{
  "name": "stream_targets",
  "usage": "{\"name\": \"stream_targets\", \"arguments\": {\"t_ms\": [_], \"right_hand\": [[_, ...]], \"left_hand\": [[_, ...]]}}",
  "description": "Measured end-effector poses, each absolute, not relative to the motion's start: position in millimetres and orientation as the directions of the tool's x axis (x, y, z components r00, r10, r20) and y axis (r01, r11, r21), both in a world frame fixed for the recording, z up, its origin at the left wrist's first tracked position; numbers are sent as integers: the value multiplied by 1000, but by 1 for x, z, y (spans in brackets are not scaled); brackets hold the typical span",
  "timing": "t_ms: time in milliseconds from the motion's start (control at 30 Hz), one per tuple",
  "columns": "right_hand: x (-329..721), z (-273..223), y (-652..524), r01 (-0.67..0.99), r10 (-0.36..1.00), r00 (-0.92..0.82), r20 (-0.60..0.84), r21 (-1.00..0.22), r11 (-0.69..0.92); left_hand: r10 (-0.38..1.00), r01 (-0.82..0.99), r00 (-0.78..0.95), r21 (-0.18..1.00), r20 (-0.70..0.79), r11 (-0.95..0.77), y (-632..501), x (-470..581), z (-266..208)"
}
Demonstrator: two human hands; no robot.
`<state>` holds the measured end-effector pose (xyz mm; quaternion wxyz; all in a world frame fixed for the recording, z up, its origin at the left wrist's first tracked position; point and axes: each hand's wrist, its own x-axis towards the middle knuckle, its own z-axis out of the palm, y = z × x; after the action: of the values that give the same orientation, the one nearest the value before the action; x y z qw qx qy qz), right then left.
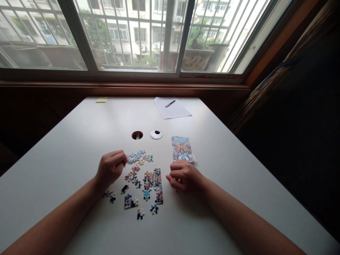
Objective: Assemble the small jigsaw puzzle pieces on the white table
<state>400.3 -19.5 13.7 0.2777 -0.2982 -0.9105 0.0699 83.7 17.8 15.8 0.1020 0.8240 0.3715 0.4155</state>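
Observation:
My left hand (112, 165) is closed in a loose fist on the left, beside a heap of light blue puzzle pieces (136, 156); whatever its fingers hold is hidden. To the right, my right hand (186, 175) rests with curled fingers at the lower edge of a colourful picture card (182, 148). I cannot make out anything inside that hand. Between the hands lies a partly joined puzzle section (158, 186) with a straight right side. A smaller joined corner (130, 202) sits nearer to me, with a few loose dark pieces (140, 213) around it.
A white table (212, 212) bears everything. Toward the back are a round cable hole (137, 135), its metal cover (156, 134), paper sheets (172, 109) with a pen (170, 103), and yellow sticky notes (101, 100). Beyond stands a barred window (127, 35); a curtain (278, 74) hangs right.

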Motion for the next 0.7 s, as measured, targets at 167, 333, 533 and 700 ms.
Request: {"name": "stream_targets", "arguments": {"t_ms": [167,333,533,700], "right_hand": [[400,12,-19,502,583,-661,472,-299,811],[400,13,-20,506,589,-662,463,-303,807],[401,12,-19,507,586,-661,468,-297,809],[400,12,-19,504,583,-666,466,-295,812]], "left_hand": [[699,528,381,479,605,-702,18,83,15],[696,527,382,475,608,-704,19,84,15],[691,527,383,470,613,-708,18,83,15],[693,528,385,471,610,-707,18,84,16]]}}
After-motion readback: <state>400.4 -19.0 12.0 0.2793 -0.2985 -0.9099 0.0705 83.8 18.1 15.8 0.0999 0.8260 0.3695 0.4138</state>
